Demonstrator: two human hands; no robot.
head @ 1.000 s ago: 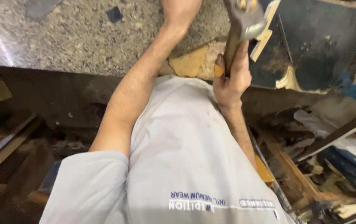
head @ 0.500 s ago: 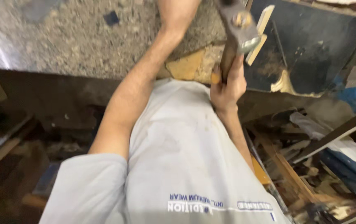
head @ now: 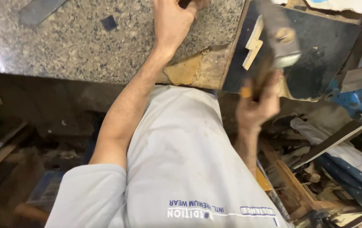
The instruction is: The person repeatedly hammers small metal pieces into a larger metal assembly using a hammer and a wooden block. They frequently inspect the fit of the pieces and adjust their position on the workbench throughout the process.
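A hammer (head: 275, 50) was gripped by the right hand (head: 254, 105) at 2 o'clock, beyond the tabletop (head: 84, 46) edge; a dark object was clenched in the left hand (head: 174, 21) at 12 o'clock.

Place: a cluttered workshop.
Bench: speckled stone slab (head: 63, 46) with a chipped edge.
Tool: hammer (head: 280, 46) raised in the right hand (head: 254, 107).
Floor, near right: scrap wood offcuts (head: 299, 181).

Speckled polished stone slab (head: 84, 46); wooden-handled, metal-headed hammer (head: 280, 46); matt cloth shirt (head: 185, 160).
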